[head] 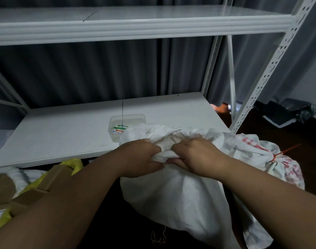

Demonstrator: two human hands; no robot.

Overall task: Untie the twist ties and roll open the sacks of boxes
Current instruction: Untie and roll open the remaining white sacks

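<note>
White metal shelving unit (67, 133) spans the far side. Large white woven sack (180, 198) stands on the floor at near centre, its mouth rolled into a thick cuff. Left hand (141, 157) and right hand (194, 155), close together, both clench that cuff. Right of it, a red-printed white sack (279, 166) remains bound by a red twist tie (277, 155). Clear plastic tub (126, 126) of coloured ties sits on the lower shelf, just beyond the sack.
</note>
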